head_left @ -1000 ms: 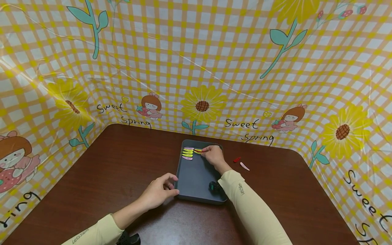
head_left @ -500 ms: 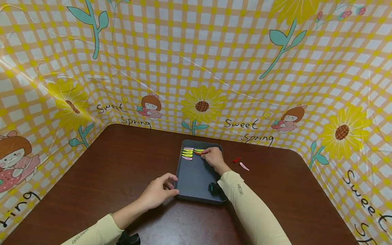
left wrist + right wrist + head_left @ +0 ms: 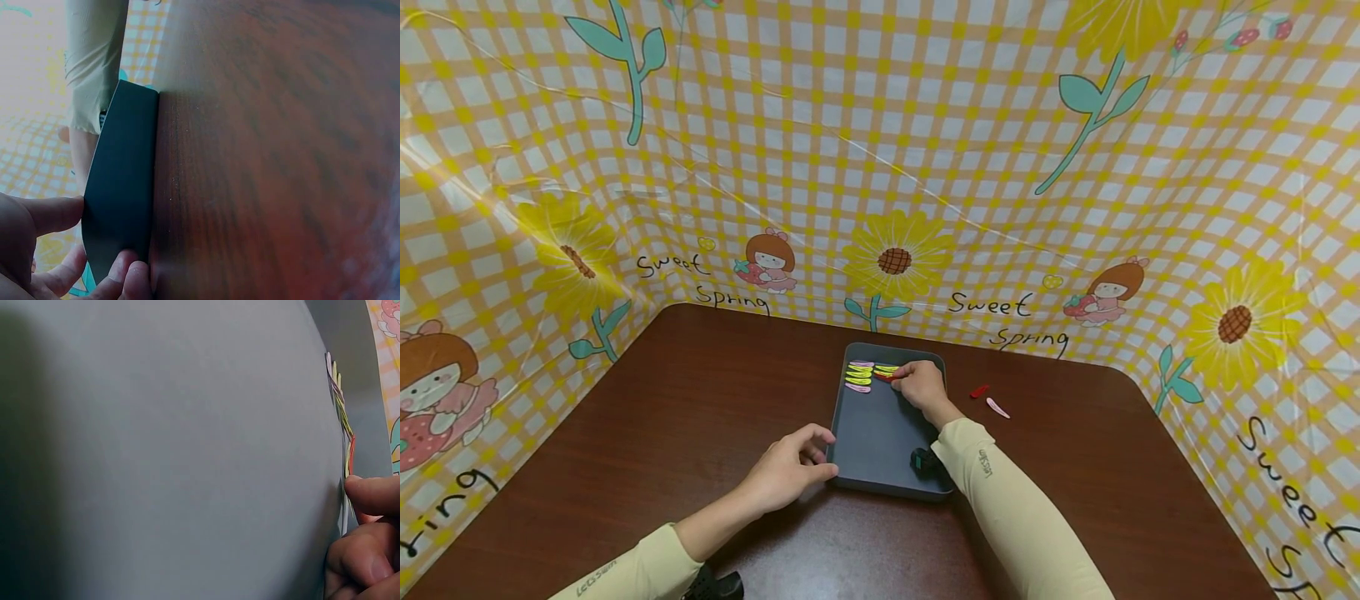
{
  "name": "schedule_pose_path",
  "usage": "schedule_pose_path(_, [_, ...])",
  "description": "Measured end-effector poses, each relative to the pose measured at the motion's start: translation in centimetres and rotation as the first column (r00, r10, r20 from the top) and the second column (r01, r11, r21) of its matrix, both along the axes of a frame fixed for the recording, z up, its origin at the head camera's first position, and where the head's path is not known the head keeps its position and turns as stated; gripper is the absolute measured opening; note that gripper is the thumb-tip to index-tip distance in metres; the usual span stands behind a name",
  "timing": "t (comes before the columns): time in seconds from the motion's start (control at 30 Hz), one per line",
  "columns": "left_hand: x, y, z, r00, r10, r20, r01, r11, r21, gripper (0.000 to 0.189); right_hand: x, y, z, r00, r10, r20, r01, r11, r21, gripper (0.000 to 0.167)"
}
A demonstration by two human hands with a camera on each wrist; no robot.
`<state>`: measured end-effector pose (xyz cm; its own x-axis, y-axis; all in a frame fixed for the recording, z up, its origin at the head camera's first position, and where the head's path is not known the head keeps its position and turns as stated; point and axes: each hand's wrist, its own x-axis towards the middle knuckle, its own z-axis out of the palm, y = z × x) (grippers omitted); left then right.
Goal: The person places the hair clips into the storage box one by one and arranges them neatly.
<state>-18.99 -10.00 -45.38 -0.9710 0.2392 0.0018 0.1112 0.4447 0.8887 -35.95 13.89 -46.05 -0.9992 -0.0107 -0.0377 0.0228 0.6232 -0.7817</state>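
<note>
A dark grey tray (image 3: 880, 437) lies on the table with snap hair clips inside, near its far end. Pink and yellow hair clips (image 3: 859, 374) form a column at the left; yellow hair clips (image 3: 886, 367) start a second one beside it. My right hand (image 3: 922, 387) pinches a red hair clip (image 3: 883, 377) just below those yellow ones; its tip shows past the thumb in the right wrist view. My left hand (image 3: 790, 467) grips the tray's near left corner, thumb and fingers against the outer wall (image 3: 122, 175) in the left wrist view.
To the right of the tray, a red hair clip (image 3: 979, 391) and a pink hair clip (image 3: 997, 407) lie on the brown table (image 3: 715, 392). A checked cloth with sunflowers (image 3: 895, 158) hangs round the back and sides. The right wrist's black camera (image 3: 922, 459) hangs over the tray.
My right hand has brought the red hair clip slightly nearer, from over the yellow clips to just below them. The left hand stays at the tray's corner.
</note>
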Motion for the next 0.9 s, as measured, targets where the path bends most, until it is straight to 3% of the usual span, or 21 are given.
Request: schedule_pose_path(0.9, [-0.1,-0.01,-0.24,1.0,-0.002,-0.01,0.002,1.0,-0.005,0.036,-0.04,-0.13,-0.07,1.0,-0.005,0.0,0.005,1.0,0.0,0.016])
